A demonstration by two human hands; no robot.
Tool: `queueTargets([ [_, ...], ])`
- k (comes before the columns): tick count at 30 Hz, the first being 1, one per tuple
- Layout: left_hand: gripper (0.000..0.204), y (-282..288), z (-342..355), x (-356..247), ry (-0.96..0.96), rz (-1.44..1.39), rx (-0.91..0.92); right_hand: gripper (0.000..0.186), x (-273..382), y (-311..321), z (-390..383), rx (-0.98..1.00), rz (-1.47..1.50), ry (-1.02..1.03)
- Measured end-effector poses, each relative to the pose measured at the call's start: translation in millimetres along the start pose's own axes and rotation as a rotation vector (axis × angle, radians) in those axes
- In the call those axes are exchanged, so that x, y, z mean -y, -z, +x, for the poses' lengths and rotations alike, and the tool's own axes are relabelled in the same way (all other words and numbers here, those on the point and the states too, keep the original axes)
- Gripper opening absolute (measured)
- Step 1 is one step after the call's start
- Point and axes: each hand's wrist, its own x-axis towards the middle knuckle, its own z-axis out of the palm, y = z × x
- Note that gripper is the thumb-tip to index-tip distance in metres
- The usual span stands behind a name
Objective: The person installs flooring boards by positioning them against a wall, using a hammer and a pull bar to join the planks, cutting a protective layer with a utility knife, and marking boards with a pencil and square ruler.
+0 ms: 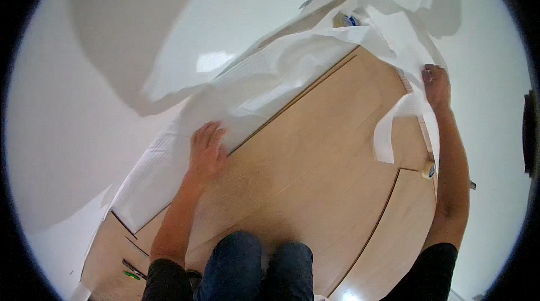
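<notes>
My left hand (207, 152), fingers slightly spread, rests at the edge between the laid wood-look floorboards (304, 132) and the white ribbed underlay sheet (169, 171). My right arm reaches forward along the right wall. The fingers of my right hand (436, 84) are curled closed at the white underlay strip (419, 76), which runs along the boards' right edge. From there a narrow end of the strip (383, 138) curls over the floorboards. A roll of tape (428, 170) stands beside my right forearm. My knees are on or just above the boards.
At far right, a second tape roll (340, 20) lies among crumpled white sheeting. A plank (388, 233) with a dark edge lies at the lower right. Near the left edge are a green-and-black hand tool (132, 272) and a cut board end (121, 223). White walls border both sides.
</notes>
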Motion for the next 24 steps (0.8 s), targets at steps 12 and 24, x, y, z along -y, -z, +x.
queueTargets([
  [12, 0.058, -117, 229, -25, -0.084, 0.32, 0.167, 0.065, 19, -85, -48, 0.323, -0.317, -0.264],
  [24, 0.067, -116, 269, -43, -0.024, 0.38, 0.314, 0.037, 230, -174, 156, 0.383, 0.595, -0.101],
])
